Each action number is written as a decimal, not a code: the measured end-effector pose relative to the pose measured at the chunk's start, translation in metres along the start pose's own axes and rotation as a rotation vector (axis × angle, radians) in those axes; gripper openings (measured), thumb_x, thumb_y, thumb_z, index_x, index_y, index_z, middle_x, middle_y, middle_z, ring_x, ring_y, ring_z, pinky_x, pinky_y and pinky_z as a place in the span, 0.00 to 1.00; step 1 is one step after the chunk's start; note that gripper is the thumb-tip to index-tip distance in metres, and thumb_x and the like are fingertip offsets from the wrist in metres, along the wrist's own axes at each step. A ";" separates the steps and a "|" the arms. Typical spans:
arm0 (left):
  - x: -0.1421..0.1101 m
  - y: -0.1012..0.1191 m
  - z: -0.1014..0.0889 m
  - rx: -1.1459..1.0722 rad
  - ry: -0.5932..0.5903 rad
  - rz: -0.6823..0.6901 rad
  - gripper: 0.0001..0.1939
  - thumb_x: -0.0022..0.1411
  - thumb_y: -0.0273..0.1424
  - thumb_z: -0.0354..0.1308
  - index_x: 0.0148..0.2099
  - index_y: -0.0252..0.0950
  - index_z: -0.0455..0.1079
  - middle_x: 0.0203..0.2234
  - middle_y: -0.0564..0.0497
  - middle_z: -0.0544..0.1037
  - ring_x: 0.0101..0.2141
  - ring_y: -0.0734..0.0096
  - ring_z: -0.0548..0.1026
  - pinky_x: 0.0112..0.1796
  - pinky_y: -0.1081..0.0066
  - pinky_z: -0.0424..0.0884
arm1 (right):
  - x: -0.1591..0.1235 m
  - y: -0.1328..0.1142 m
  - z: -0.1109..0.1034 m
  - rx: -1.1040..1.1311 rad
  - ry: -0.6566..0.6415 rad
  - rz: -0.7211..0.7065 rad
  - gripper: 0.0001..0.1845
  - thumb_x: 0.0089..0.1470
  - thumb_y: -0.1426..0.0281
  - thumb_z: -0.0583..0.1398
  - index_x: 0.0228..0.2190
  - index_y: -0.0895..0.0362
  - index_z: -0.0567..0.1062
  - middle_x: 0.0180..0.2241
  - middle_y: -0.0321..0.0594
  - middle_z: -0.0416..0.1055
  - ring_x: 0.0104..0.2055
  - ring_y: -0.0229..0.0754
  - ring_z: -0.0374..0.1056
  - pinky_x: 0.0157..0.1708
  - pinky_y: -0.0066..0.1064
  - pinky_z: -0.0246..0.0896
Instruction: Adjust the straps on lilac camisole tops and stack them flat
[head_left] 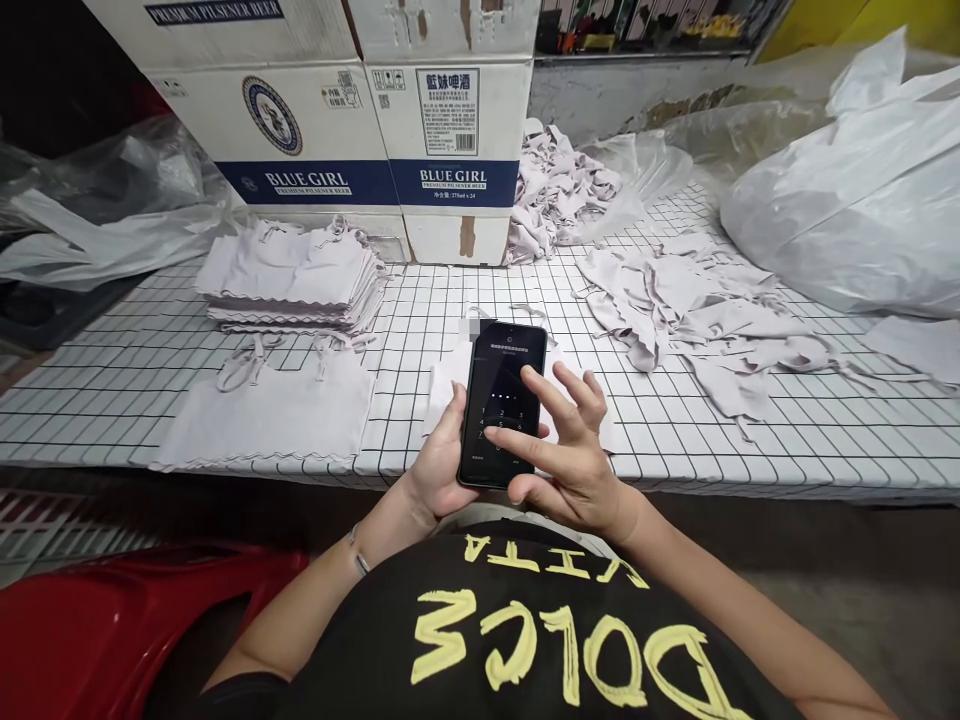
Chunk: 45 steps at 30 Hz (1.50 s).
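Observation:
A black smartphone [501, 400] rests upright in my left hand [442, 455], which is wrapped round its left side and back. Its dark screen shows a number pad and a row of dots. Over the lower right of the screen is my right hand [574, 450], fingers spread, one fingertip at the keypad's left side. Behind the phone, a pale garment piece [442, 385] lies on the checked table, mostly covered by phone and hands. To the left lies a single pale strappy top [277, 410], laid flat near the table edge.
A neat stack of pale tops [292, 270] stands before a tall beer carton [450, 110]. Loose garments [675, 300] lie at right, with a heap [562, 190] behind. A large white plastic bag [855, 200] fills the right side. A red chair [112, 630] sits lower left.

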<state>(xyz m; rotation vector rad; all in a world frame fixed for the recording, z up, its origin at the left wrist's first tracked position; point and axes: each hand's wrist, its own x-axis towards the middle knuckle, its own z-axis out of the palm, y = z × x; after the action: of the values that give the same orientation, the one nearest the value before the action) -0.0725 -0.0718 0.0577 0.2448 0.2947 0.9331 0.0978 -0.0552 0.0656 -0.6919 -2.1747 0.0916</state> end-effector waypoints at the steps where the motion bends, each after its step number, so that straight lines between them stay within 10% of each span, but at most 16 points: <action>1: 0.000 0.000 0.000 -0.007 0.001 0.014 0.36 0.68 0.53 0.34 0.60 0.32 0.66 0.50 0.38 0.75 0.50 0.55 0.74 0.52 0.59 0.67 | 0.002 0.000 0.002 -0.012 -0.006 -0.004 0.21 0.60 0.47 0.58 0.44 0.46 0.79 0.65 0.37 0.49 0.64 0.65 0.44 0.62 0.60 0.28; 20: -0.001 0.003 0.000 0.062 0.026 -0.050 0.42 0.64 0.58 0.35 0.53 0.27 0.71 0.43 0.33 0.77 0.42 0.50 0.77 0.44 0.52 0.72 | 0.006 0.013 -0.026 -0.107 0.328 -0.008 0.25 0.68 0.52 0.47 0.36 0.47 0.80 0.57 0.35 0.62 0.61 0.59 0.51 0.62 0.57 0.34; 40: -0.001 0.003 0.000 -0.021 0.047 0.023 0.36 0.67 0.54 0.37 0.58 0.32 0.68 0.45 0.39 0.78 0.46 0.55 0.76 0.50 0.58 0.69 | -0.002 0.003 0.000 0.041 -0.022 -0.132 0.23 0.61 0.45 0.56 0.38 0.47 0.81 0.62 0.37 0.56 0.64 0.60 0.47 0.63 0.58 0.26; 45: -0.002 0.003 -0.001 0.012 0.070 -0.033 0.39 0.66 0.56 0.37 0.55 0.30 0.70 0.44 0.36 0.78 0.45 0.53 0.77 0.48 0.56 0.70 | 0.007 0.007 -0.014 0.010 0.119 -0.087 0.27 0.63 0.44 0.51 0.36 0.48 0.81 0.61 0.35 0.57 0.63 0.59 0.48 0.63 0.57 0.30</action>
<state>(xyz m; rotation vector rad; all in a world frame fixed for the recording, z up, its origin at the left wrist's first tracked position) -0.0763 -0.0718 0.0586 0.2179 0.3679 0.9085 0.1070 -0.0482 0.0777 -0.5813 -2.0853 0.0148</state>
